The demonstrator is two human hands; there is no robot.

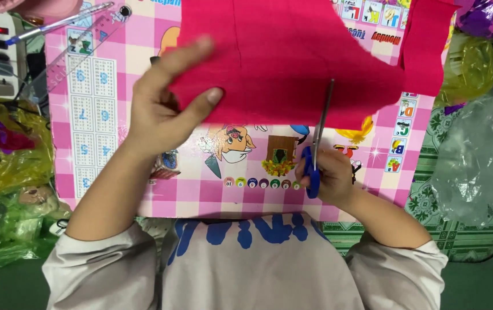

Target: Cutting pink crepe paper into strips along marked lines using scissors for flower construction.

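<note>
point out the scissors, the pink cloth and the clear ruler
scissors [317, 144]: head view, on the blades just above the blue handle
pink cloth [281, 57]: head view, middle of the sheet
clear ruler [80, 43]: head view, mid-length of the ruler, top left

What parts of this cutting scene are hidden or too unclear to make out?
Head view:
- Pink table pictures: middle covered by the red sheet.
- Scissors blade tips: merge into the sheet.
- Left hand fingertips: motion-blurred.
- Right hand fingers: curled around the blue handles.
- Sheet's top: cut off by the frame edge.
</note>
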